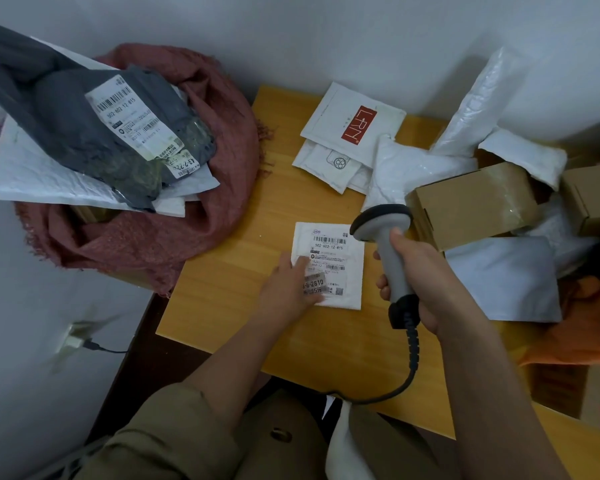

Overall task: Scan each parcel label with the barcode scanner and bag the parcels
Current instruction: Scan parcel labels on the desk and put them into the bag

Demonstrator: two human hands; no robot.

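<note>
Parcel [329,265] in play is the small white padded mailer lying flat, label up, near the middle of the wooden table [222,306]. The left hand [288,289] lies on its 7 o'clock corner with fingers fairly straight, pressing it down rather than gripping. The right hand [420,282] is wrapped tight round the handle of the barcode scanner [383,237], whose head hangs just off the mailer's 2 o'clock corner, nose pointing toward the top barcode.

My take for doing this scan well: keep the mailer pinned flat so the label doesn't buckle, keep the fingers clear of the top barcode (they already cover part of the lower label), and tilt the scanner a touch so the beam crosses the whole barcode instead of catching glare.

From the scanner grip the parcel lies at about 9 o'clock, close by but not touching. The reddish bag [187,220] with parcels already in it sits at 10 o'clock, well apart; unscanned mailers and boxes pile up from 12 to 3 o'clock.
</note>
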